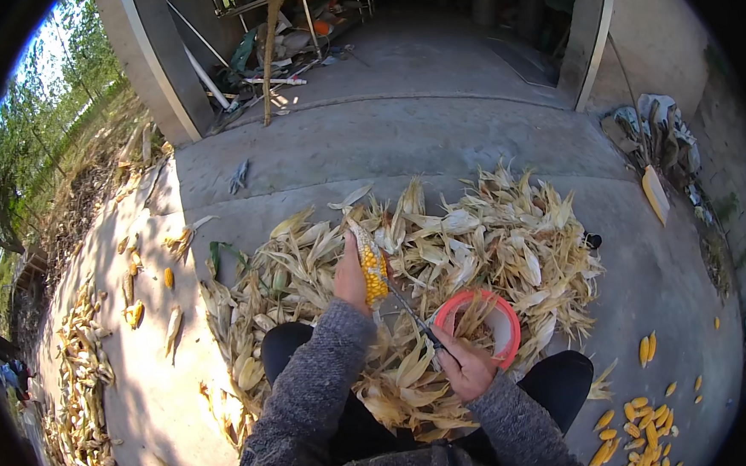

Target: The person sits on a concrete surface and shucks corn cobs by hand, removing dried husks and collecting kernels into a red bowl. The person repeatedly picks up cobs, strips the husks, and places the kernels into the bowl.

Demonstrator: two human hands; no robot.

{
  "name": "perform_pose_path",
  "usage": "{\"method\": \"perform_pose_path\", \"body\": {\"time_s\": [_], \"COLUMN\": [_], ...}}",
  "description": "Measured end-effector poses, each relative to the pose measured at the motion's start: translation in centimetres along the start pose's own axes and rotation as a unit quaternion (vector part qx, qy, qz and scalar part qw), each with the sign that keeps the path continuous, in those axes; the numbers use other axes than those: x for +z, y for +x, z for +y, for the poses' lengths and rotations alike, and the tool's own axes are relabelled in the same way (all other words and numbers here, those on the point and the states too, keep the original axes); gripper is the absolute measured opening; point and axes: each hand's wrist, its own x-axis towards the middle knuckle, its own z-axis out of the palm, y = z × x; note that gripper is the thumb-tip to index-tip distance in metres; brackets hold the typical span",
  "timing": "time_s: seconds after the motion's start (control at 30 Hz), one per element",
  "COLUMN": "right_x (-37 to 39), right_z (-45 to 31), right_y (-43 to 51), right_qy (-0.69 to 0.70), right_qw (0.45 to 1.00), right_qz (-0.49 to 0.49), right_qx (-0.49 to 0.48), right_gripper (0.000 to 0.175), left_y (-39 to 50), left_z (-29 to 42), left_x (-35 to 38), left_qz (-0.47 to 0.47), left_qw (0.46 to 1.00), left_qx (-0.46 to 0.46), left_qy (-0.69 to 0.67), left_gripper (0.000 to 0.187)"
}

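My left hand [350, 274] grips an ear of corn [374, 271] upright in front of me. Yellow kernels cover its lower part, while the upper end is pale. In my right hand [466, 367] is a long, thin, dark tool [410, 309], perhaps a screwdriver. Its tip meets the side of the ear, and the fingers hide most of its handle. Just beyond the right hand stands a round container with a red rim [517, 333] and pale inner wall, with dry husk pieces inside. Dry corn husks [475, 227] lie heaped around and below both hands.
Husked ears of corn [651, 434] lie at the lower right. More husks [77, 379] form a row on the left, near several scattered ears. A broom [268, 53] stands by the doorway ahead; another broom with a yellow part [654, 193] leans at the right wall.
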Motion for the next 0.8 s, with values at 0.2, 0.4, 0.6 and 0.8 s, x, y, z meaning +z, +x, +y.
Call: {"method": "perform_pose_path", "body": {"time_s": [0.2,0.4,0.6,0.8], "right_x": [-0.4,-1.5,-1.2,-0.7], "right_z": [-0.7,-0.3,-0.1,0.6], "right_y": [0.0,0.0,-0.5,-0.3], "right_qy": [-0.008,0.016,-0.08,0.224], "right_qw": [1.0,0.998,0.995,0.948], "right_qz": [-0.007,-0.05,-0.042,-0.097], "right_qx": [0.005,0.044,0.044,0.203], "right_gripper": [0.04,0.04,0.038,0.041], "left_y": [0.4,2.6,1.7,3.6], "left_z": [-0.3,-2.3,-2.6,-4.6], "left_x": [-0.5,-3.4,-2.1,-3.3], "left_qz": [-0.008,-0.027,-0.026,-0.023], "left_qw": [0.997,0.945,0.889,0.878], "left_qx": [0.011,0.149,0.24,0.255], "left_qy": [0.071,0.29,0.389,0.403], "left_gripper": [0.059,0.053,0.055,0.052]}}
